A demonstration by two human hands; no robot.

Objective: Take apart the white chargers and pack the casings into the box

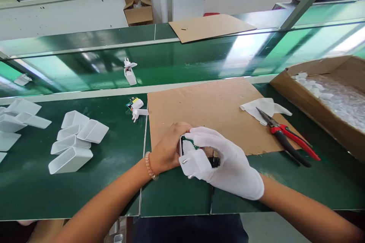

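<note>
While gripping a white charger (194, 164), the bare left hand (167, 148) angles inward. The gloved right hand (228, 163) clasps it from 3 o'clock.

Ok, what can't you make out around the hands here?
Head view:
- Circuit board in the white charger: mostly hidden by the gloved right hand and bare left hand.
- Small board beside the loose plug: too small to read.
- Carton: cut off by the right edge.
</note>
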